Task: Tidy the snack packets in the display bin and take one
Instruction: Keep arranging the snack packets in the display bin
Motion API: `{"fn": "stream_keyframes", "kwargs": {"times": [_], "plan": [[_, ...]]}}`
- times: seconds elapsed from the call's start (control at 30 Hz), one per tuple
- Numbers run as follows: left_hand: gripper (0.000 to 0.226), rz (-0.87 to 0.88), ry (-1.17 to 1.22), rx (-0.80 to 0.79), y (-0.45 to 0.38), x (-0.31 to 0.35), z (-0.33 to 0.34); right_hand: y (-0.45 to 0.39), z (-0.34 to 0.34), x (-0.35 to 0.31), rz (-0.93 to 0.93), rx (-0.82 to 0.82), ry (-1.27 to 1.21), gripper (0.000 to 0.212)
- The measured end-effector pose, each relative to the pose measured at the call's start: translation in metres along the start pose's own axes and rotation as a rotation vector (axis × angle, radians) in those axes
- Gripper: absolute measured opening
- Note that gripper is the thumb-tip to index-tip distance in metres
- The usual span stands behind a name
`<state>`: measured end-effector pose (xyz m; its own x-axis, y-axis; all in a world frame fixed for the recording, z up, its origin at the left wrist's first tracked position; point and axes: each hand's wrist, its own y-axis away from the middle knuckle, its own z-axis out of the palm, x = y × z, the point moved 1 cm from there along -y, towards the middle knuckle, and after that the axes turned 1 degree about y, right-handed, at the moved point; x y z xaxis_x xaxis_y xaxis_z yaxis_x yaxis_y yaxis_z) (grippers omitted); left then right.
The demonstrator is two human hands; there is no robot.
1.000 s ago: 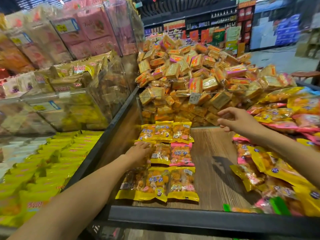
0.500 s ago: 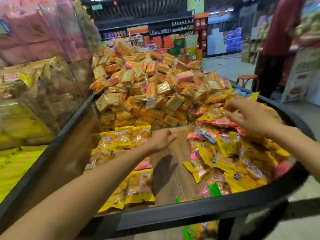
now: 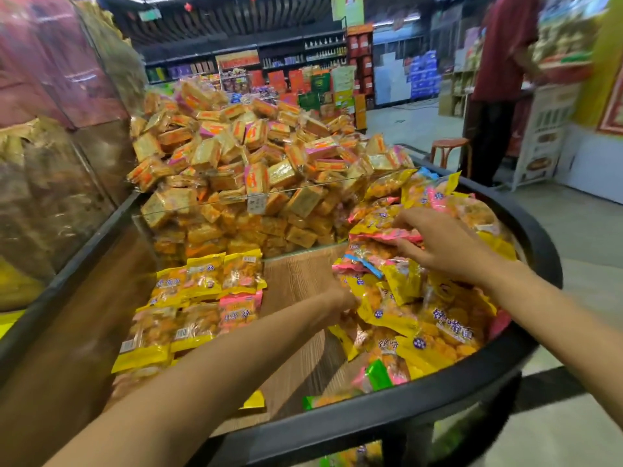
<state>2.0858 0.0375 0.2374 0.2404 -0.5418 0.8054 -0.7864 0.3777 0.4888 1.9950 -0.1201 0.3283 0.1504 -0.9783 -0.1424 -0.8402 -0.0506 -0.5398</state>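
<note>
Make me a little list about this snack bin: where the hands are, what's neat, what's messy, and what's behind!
Place: black-rimmed display bin in a shop
Left hand: at the edge of the messy heap, blurred, grip unclear
Right hand: on top of the heap, fingers on a pink packet
Neat part: rows of yellow and pink packets on the left
Messy part: jumbled heap of packets on the right
Behind: big mound of orange snack blocks past a clear divider
</note>
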Motion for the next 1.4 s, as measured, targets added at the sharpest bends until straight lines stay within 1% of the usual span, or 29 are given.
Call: {"fn": "stream_keyframes", "kwargs": {"times": [0.1,0.2,0.3,0.4,0.47,0.53,0.6,0.67,0.7,0.73,0.83,0.9,1.0,1.07,1.13,1.2,1.3,1.4], "plan": [[0.016,0.015,0.021,0.077,-0.001,0.003,-0.012,0.002,-0.002,-0.002,0.020,-0.005,-0.019,0.027],[0.013,0.068,0.067,0.059,0.009,0.013,-0.028,0.005,-0.003,-0.004,0.027,-0.009,-0.015,0.026],[0.025,0.167,0.051,0.071,0.034,0.023,-0.053,0.005,-0.003,-0.007,0.023,-0.014,0.002,0.026],[0.029,0.300,-0.006,0.156,0.063,0.023,-0.084,0.004,-0.004,-0.013,0.023,-0.024,0.006,0.026],[0.027,0.371,-0.026,0.216,0.081,0.017,-0.105,0.003,-0.005,-0.019,0.008,-0.051,0.022,0.026],[0.020,0.423,-0.020,0.266,0.098,0.009,-0.125,-0.005,-0.006,-0.033,0.003,-0.066,0.010,0.026],[0.016,0.476,-0.002,0.273,0.114,0.002,-0.140,-0.020,-0.005,-0.059,-0.005,-0.036,-0.089,0.026],[0.012,0.531,-0.003,0.258,0.125,-0.004,-0.153,-0.038,-0.001,-0.095,-0.005,-0.007,-0.250,0.027],[0.010,0.559,-0.011,0.251,0.129,-0.006,-0.157,-0.047,0.005,-0.113,0.016,-0.018,-0.332,0.029],[0.009,0.586,-0.011,0.248,0.131,-0.008,-0.162,-0.056,0.012,-0.130,0.053,-0.052,-0.412,0.032],[0.008,0.635,-0.007,0.274,0.131,-0.010,-0.172,-0.074,0.039,-0.165,0.212,-0.223,-0.580,0.047],[0.007,0.639,-0.013,0.310,0.127,-0.010,-0.178,-0.076,0.055,-0.171,0.286,-0.242,-0.736,0.042],[0.016,0.635,0.020,0.370,0.119,-0.011,-0.186,-0.075,0.068,-0.167,0.318,-0.224,-0.942,0.023],[0.023,0.641,0.068,0.380,0.116,-0.012,-0.187,-0.075,0.072,-0.163,0.322,-0.210,-0.991,0.016],[0.024,0.650,0.106,0.361,0.115,-0.011,-0.186,-0.076,0.072,-0.162,0.349,-0.168,-1.031,0.012],[0.020,0.641,0.125,0.342,0.117,-0.010,-0.187,-0.076,0.070,-0.162,0.377,-0.136,-1.081,0.015],[0.018,0.626,0.152,0.325,0.117,-0.010,-0.189,-0.075,0.066,-0.163,0.381,-0.135,-1.094,0.024],[0.016,0.631,0.157,0.365,0.116,-0.011,-0.191,-0.074,0.065,-0.166,0.381,-0.149,-1.098,0.024]]}}
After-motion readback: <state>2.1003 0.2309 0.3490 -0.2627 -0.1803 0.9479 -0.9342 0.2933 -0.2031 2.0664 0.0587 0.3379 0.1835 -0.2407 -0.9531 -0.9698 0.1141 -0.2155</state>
